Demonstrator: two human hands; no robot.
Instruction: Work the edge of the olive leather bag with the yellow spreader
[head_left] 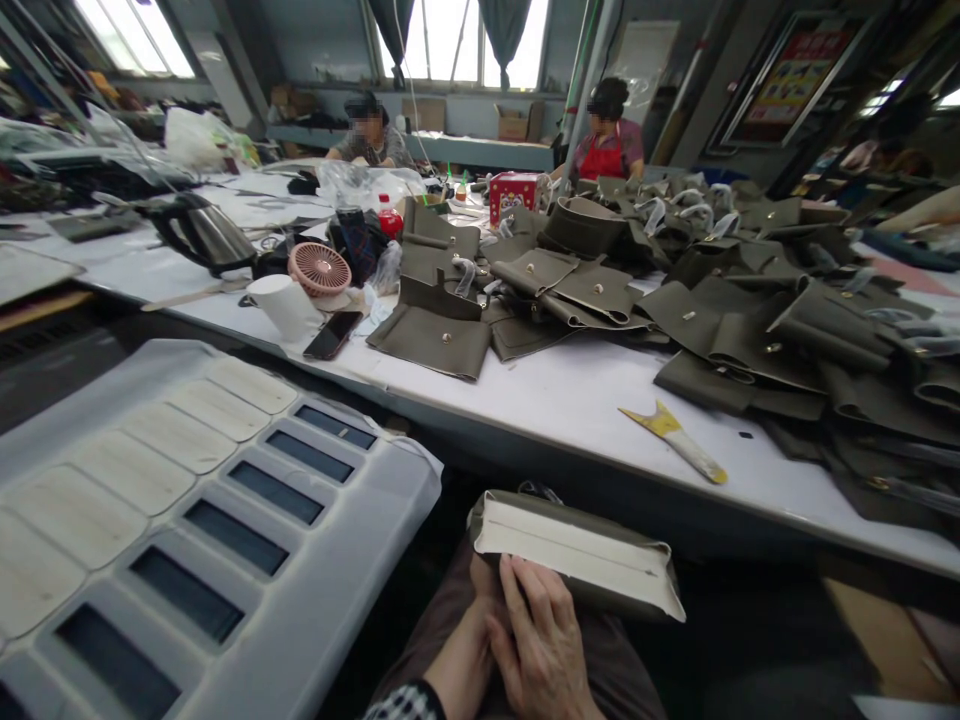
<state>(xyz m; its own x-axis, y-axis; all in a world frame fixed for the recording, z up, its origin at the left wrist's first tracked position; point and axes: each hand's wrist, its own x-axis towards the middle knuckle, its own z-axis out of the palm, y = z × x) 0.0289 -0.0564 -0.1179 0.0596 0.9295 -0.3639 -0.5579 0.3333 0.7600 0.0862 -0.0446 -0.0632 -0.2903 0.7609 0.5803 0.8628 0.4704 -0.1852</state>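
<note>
The olive bag [592, 598] is over the lap [626, 675], inside hidden. The right hand [541, 632], fingers loosely extended, touches its pale panel [570, 543] without gripping; the left hand's [484, 578] grip is hidden. A mug [286, 308] and kettle [214, 232] stand on the worktop [570, 390].

From where I sit, I make out a black-and-white checked sleeve [403, 703] on the left forearm [459, 652], patterned in small squares and finished with a plain black cuff [433, 698]. I also see dull brown trousers [626, 668] across both thighs. The bare right hand [546, 630] has slender fingers and defined knuckles; the left hand [483, 576] is mostly hidden from me.
</note>
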